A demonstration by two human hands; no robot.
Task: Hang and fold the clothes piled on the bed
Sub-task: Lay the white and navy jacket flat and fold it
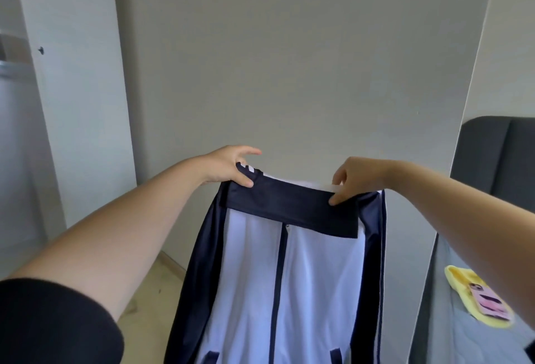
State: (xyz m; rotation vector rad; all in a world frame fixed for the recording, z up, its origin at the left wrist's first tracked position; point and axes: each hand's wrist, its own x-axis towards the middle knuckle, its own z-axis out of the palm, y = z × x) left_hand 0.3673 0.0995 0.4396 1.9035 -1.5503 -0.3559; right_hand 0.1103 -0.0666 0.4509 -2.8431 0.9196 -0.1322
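A plain pale grey wall point(289, 59) stands in soft light, a tall white door panel point(75, 88) at left, pale wooden floor point(150, 291) below, a dark grey padded headboard point(486, 149) at right.

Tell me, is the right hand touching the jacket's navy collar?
Touching. The head view shows the right hand pinching the navy collar at its right end, thumb pressed on the front of the fabric.

Single head cam, looks forward and slightly down at close range; faces wall point(289, 59), bed point(463, 334) at right edge.
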